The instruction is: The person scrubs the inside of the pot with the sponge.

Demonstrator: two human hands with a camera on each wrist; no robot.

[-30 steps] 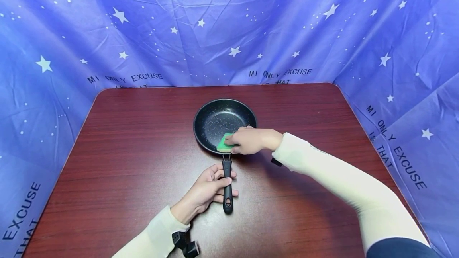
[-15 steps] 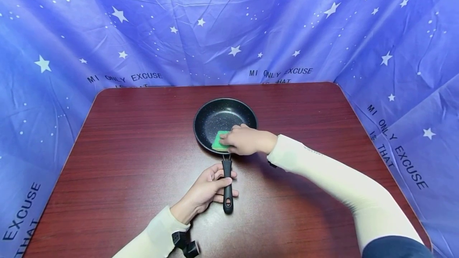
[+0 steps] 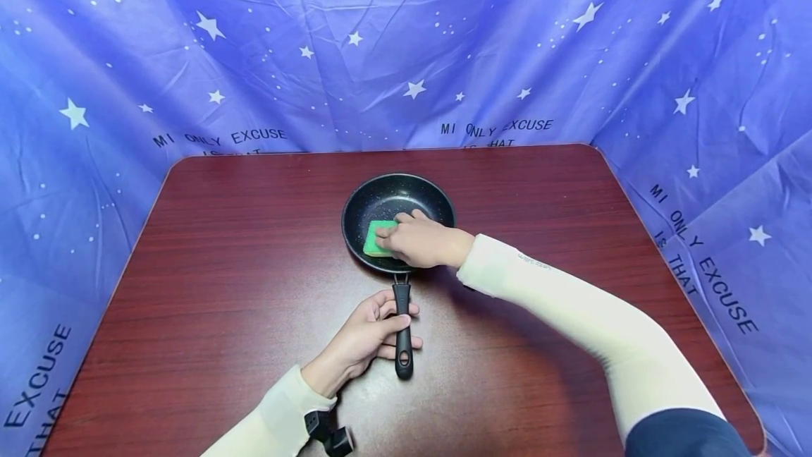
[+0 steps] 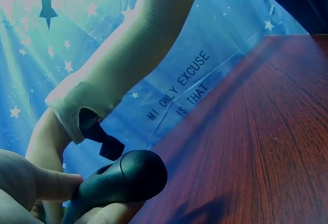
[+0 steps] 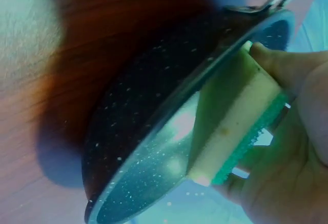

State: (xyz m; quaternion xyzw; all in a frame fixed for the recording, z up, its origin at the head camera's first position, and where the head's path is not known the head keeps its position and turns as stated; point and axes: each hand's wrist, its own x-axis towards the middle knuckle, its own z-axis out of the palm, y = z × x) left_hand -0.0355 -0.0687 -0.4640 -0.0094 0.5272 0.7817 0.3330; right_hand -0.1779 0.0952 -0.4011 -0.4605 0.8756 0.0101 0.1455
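A black speckled frying pan (image 3: 406, 192) is at the middle of the table in the head view, its handle (image 3: 403, 365) pointing toward the person. My left hand (image 3: 364, 330) grips that handle, thumb on top and fingers beneath; the left wrist view shows the handle's rounded end (image 4: 143, 175) close up. Inside the pan, my right hand (image 3: 425, 242) holds a sponge (image 3: 376, 240) with a green scouring side up and a pale yellow side down. Seen from the right wrist, thumb and fingers pinch the sponge (image 5: 241, 116) by its edges, beside the pan's wall (image 5: 138, 101).
The dark red wooden table (image 3: 241, 231) has rounded corners. Blue cloth (image 3: 317, 90) with white stars and lettering hangs behind it and along both sides. A black wrist camera (image 3: 326, 432) is strapped under the left sleeve.
My right hand has moved the sponge left and slightly away from the person, from the pan's near edge toward its left side. The left hand and pan stay in place.
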